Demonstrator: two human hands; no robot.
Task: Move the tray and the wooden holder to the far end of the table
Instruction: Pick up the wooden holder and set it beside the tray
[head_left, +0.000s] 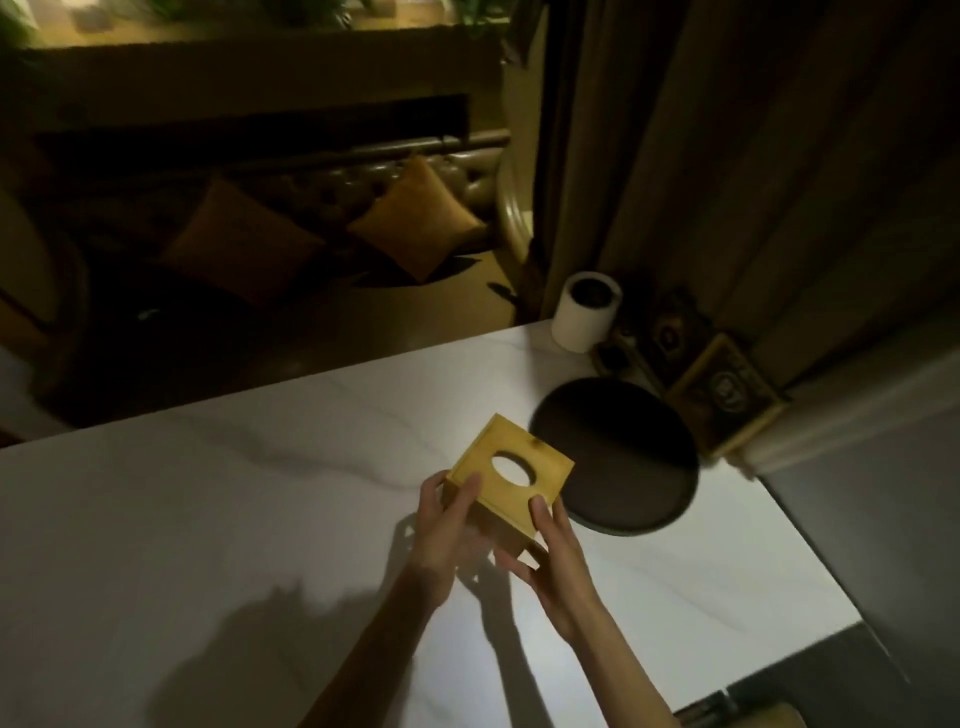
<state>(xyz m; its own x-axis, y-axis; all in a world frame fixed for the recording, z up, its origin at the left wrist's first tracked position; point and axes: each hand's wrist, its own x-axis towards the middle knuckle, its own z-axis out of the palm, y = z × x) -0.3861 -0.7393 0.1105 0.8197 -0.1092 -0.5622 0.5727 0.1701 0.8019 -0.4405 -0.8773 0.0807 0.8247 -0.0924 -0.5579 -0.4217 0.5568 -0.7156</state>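
Holder (511, 475), a yellow wooden box with an oval hole in its top, is up in the air over the middle of the table (208, 509). Two bare hands carry it. The left hand (448, 530) wraps round the box's near left corner, thumb lying on the top. The right hand (553, 558) grips the near right corner, thumb on the top edge and fingers under the box. Both hands are closed tight on the holder. Its shadow and the arms' shadows fall on the white table below.

The tray (623, 457) is round, dark and flat. It lies on the table just past the holder, near the far right corner. The box hides a bit of the tray's left rim, so I cannot tell if they touch.

A white cup (584, 319) with a dark inside stands at the far right corner, by the far edge. Two dark framed pictures (722, 389) lean along the right edge, next to the tray. The nearer one has a gold frame.

Past the far edge is a dim sofa (363, 182) with two orange pillows (415, 226). A curtain (727, 156) hangs at the right.
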